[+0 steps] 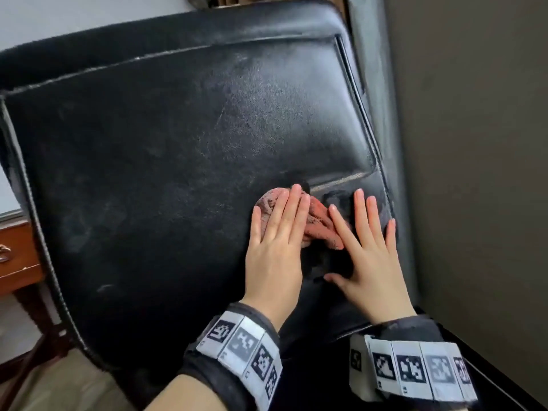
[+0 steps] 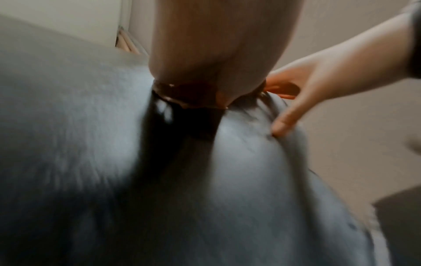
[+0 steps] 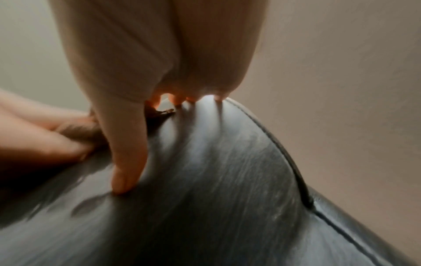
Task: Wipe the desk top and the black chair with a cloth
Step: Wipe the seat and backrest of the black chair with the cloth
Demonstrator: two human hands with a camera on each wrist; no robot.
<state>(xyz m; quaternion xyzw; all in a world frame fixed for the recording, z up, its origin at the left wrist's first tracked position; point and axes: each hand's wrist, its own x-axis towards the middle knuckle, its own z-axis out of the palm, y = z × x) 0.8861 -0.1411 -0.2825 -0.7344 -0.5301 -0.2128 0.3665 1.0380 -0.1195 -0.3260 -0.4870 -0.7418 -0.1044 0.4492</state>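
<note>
Chair: one black chair [image 1: 166, 161], its leather-like back panel filling the head view; the surface carries grey dusty streaks and a stitched border.
Cloth: one reddish-pink cloth [image 1: 311, 223], crumpled against the lower right part of the chair back, between the two hands.
Hands: two, both laid flat on the chair back.
Left hand: the left hand [image 1: 275, 241] lies with fingers straight and close together, pressing over the left part of the cloth; its fingers point up the panel. It grips nothing.
Right hand: the right hand [image 1: 367, 253] lies with fingers [image 1: 360, 209] straight and slightly spread, thumb held out to the side; its index finger lies along the cloth's right edge, the rest on bare leather near the panel's right seam. It grips nothing.
Wrist views: both are blurred; in the right wrist view the fingertips [image 3: 124, 181] touch the leather.
Wristbands: two dark wristbands [image 1: 237, 345], one per wrist, each bearing a row of square black-and-white markers.
Counter: one wooden counter [image 1: 17, 253] with a metal drawer pull, at the left edge behind the chair.
Wall: one plain wall [image 1: 474, 143] to the right of the chair.
</note>
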